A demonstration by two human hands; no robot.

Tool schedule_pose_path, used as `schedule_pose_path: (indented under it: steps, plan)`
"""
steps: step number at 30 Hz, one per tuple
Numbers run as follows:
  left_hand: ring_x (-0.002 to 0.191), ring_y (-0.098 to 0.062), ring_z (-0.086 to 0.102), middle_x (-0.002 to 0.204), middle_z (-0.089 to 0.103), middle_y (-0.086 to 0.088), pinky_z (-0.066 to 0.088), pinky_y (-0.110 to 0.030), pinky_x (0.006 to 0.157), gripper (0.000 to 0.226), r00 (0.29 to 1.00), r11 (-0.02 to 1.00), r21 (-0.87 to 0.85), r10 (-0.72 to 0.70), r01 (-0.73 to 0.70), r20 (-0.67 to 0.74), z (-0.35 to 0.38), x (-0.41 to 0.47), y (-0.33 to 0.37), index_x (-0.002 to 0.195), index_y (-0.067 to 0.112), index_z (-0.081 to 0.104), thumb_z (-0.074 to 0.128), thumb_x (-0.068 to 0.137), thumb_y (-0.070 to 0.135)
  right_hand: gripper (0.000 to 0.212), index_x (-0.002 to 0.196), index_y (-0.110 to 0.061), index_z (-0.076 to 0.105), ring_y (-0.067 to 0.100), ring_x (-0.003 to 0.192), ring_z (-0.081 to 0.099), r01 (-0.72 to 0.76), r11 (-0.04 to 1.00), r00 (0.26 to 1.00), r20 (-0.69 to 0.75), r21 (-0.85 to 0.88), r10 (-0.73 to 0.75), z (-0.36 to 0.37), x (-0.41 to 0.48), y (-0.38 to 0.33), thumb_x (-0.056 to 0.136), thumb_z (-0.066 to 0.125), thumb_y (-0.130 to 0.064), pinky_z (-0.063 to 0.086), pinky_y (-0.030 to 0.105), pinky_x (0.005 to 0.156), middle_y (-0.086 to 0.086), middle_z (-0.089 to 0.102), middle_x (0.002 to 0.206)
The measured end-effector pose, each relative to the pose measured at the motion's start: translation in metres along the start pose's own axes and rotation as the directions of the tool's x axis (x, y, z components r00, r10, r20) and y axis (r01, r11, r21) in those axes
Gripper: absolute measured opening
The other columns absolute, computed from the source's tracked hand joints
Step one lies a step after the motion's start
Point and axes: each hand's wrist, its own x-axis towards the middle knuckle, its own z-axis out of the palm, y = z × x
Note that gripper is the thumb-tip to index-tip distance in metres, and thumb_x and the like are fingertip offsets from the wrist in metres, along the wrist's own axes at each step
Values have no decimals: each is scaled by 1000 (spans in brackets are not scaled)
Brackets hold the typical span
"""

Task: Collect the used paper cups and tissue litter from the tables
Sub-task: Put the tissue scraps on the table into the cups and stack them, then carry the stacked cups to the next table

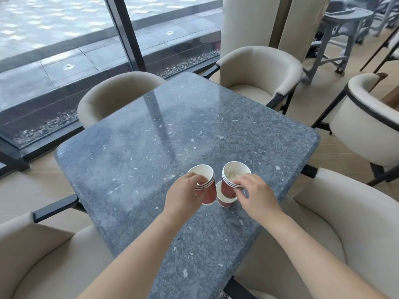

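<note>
Cream tub armchairs (259, 61), a tall window (54, 39) above a pebble strip (47, 124), a grey high chair (349, 16) beyond

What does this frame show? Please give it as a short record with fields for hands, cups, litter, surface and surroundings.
left hand: grips a tilted stack of white-lined red paper cups
right hand: holds the rim of a second red cup stack
litter: crumpled white tissue inside the second stack's top cup
loose cup: single red paper cup between the two stacks, on the table
surface: grey speckled stone table
surroundings: beige upholstered armchairs around the table
</note>
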Motion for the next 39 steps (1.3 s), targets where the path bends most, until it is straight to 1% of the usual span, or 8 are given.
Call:
schedule_pose_path:
  steps: [8,15,22,29,31,34,36,39]
  plan:
    - [95,-20,60,102,64,7,48,-32,74,22,996,997,1,-74,74,40,11,-4,-1,97,25,67,61,79,16,16,99,-15,66,19,101,52,-37,999,993,114,6,36,19,-7,14,86,58,-13,47,32,79,-2,64,102]
    - [99,-21,59,107,64,5,48,-33,79,24,985,989,29,-144,142,93,19,-8,-6,100,22,67,60,79,13,14,95,-16,65,19,102,51,-41,999,975,218,10,37,39,-6,21,85,57,-13,46,33,76,-2,62,102]
    - [94,-18,59,98,65,7,50,-36,75,17,978,985,50,-167,162,125,28,-9,-10,94,20,64,62,78,15,9,93,-19,64,18,101,49,-15,1000,955,298,5,13,47,-5,34,85,58,-18,48,34,75,-5,61,99]
    - [95,-17,58,99,64,8,49,-36,79,21,966,980,56,-199,192,163,44,-15,-13,97,21,63,60,77,14,10,94,-15,63,19,100,50,43,999,949,312,4,-42,59,-6,41,86,57,-15,35,24,68,-2,61,99]
    - [95,-17,58,99,64,8,49,-36,79,20,969,982,54,-189,182,161,44,-16,-13,96,21,63,60,78,14,10,93,-14,63,20,99,51,37,999,956,290,14,-40,58,-5,40,86,56,-14,38,24,68,-1,62,98]
    - [95,-17,58,99,64,8,49,-35,79,19,975,983,53,-179,173,133,41,-18,-13,96,22,63,60,79,15,15,99,-13,64,20,101,51,6,999,963,271,35,-16,53,-7,35,86,57,-16,48,33,76,1,62,100]
    - [95,-17,58,99,64,8,49,-35,78,19,979,986,53,-166,161,121,38,-21,-13,96,22,63,60,79,15,16,100,-13,64,21,101,51,0,999,967,254,38,-10,49,-11,30,85,58,-16,49,36,78,1,63,100]
    - [96,-18,58,99,63,9,49,-37,78,20,982,992,47,-124,118,142,32,-28,-13,97,23,63,59,79,14,17,101,-15,65,20,100,52,7,1000,976,217,29,-13,44,-23,19,85,59,-17,47,33,78,0,63,100]
